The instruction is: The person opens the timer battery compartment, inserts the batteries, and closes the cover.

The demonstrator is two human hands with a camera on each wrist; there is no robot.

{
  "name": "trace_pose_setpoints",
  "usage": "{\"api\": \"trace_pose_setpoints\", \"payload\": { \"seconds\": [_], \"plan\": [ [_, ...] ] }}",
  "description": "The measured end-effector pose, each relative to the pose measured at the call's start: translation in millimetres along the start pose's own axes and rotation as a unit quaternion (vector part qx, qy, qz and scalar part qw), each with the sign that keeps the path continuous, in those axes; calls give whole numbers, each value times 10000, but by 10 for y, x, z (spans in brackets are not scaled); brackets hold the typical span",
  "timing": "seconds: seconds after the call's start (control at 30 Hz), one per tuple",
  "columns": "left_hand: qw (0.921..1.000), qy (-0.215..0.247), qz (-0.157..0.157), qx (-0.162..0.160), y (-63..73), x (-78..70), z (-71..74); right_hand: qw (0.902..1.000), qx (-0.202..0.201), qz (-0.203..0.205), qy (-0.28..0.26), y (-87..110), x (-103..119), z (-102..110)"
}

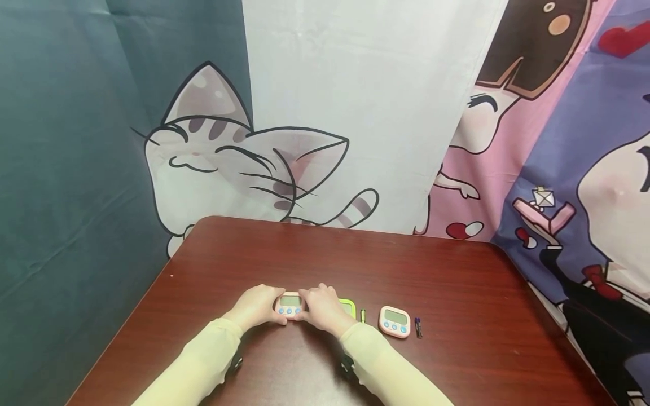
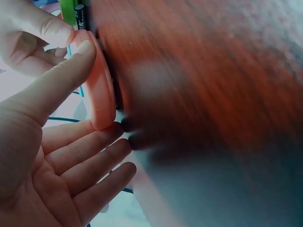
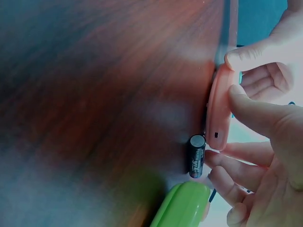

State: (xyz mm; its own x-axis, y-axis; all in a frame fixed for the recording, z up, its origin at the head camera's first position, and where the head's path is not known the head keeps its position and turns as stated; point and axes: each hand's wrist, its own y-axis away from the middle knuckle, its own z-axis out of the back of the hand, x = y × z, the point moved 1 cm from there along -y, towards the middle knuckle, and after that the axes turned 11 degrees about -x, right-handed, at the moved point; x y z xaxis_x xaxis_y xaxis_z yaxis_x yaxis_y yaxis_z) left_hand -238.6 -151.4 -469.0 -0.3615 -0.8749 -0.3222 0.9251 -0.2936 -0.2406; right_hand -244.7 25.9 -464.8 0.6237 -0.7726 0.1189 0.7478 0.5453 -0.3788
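Observation:
A pink digital timer [image 1: 290, 304] with a grey screen and blue buttons lies on the table, screen up. My left hand [image 1: 256, 306] holds its left end, thumb on the near edge and index finger at the far edge. On the opposite end, my right hand [image 1: 325, 307] grips it the same way between thumb and fingers. The right wrist view shows the timer's pink side [image 3: 221, 109] close over the wood. Beside that end lies a black battery [image 3: 196, 156], which the right hand hides in the head view.
A green timer [image 1: 347, 307] sits partly hidden behind the right hand, with a green battery [image 1: 363, 316] to its right. Farther right are a second pink timer [image 1: 395, 322] and dark batteries [image 1: 418, 327]. The brown table [image 1: 355, 259] ends at a printed curtain [image 1: 376, 113].

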Motion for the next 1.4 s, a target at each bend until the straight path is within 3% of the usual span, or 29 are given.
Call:
{"api": "trace_pose_setpoints", "payload": {
  "seconds": [0.3, 0.57, 0.67, 0.8, 0.97, 1.17, 1.4],
  "plan": [
    [9999, -125, -79, -85, 9, 11, -30, 9998, 39, -179, -103, 15, -3, -62],
    [9938, -423, -493, -907, 41, -36, 30, 9972, -311, -483, -485, 49, -69, -94],
    [9902, -499, -595, -1160, 46, -52, 47, 9919, -596, -688, -883, 48, -88, -41],
    [9859, -471, -713, -1440, 74, -73, 70, 9760, -873, -1087, -1675, 40, -106, 41],
    [9847, -389, -812, -1492, 87, -101, 104, 9597, -936, -1407, -2247, 34, -113, 144],
    [9835, -59, -969, -1526, 87, -135, 123, 9554, -937, -1497, -2366, 39, -124, 197],
    [9683, 43, -1546, -1963, 111, -163, 131, 9547, -1177, -1380, -2359, 41, -128, 253]
  ]
}}
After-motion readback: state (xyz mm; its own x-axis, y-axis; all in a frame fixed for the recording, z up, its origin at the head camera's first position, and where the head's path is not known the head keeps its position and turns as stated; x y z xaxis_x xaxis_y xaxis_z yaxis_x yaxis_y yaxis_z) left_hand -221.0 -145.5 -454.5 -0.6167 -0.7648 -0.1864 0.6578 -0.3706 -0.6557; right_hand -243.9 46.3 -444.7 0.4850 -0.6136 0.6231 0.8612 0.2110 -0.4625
